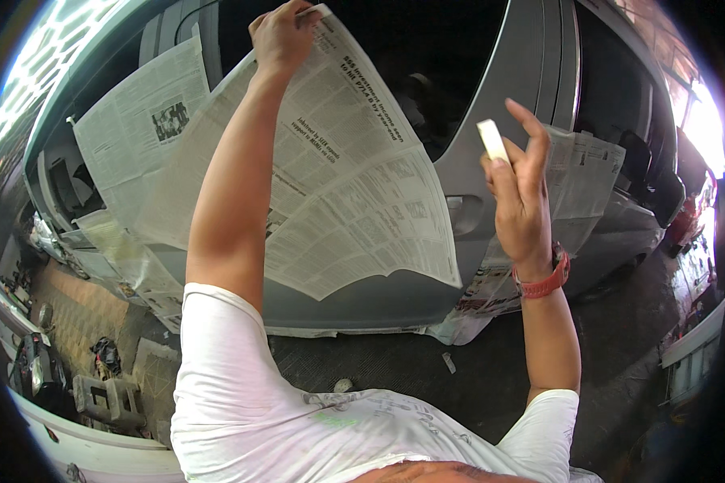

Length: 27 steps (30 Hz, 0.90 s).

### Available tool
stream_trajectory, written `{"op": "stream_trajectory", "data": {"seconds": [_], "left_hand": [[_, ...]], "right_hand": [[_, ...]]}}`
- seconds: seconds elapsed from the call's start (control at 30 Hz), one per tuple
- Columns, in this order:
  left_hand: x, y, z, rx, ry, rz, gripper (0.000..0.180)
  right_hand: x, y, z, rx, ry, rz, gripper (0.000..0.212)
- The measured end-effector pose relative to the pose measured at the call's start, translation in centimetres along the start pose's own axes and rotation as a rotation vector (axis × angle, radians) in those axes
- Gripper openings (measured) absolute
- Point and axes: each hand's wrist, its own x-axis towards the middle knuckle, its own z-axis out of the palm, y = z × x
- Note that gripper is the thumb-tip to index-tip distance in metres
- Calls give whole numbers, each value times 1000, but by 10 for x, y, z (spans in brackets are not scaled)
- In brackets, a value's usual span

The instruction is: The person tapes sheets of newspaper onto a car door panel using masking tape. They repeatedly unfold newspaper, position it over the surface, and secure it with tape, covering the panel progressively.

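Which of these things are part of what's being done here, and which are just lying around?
Part of the work:
- large newspaper sheet, in the left fingers
- small pale strip, in the right fingers
- grey vehicle, with other newspaper sheets against it

Apparently just lying about:
- grey block with openings
- pale scrap on the floor

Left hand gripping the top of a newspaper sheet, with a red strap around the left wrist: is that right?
The side is wrong: the head view shows the red strap around the right wrist. The left hand does grip the top of the newspaper sheet.
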Motion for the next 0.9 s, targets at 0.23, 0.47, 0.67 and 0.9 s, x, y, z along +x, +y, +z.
{"op": "stream_trajectory", "data": {"seconds": [0.23, 0.47, 0.67, 0.9], "left_hand": [[44, 54, 11, 133, 226, -84, 36], [43, 11, 49, -360, 58, -156, 22], [46, -32, 37, -1026, -271, -132, 30], [42, -13, 18, -1002, -409, -176, 23]], "right_hand": [[130, -22, 56, 41, -225, 1, 60], [218, -3, 111, -194, -196, -33, 32], [269, 21, 153, -298, -106, -133, 30], [243, 18, 165, -539, 93, -400, 35]]}}
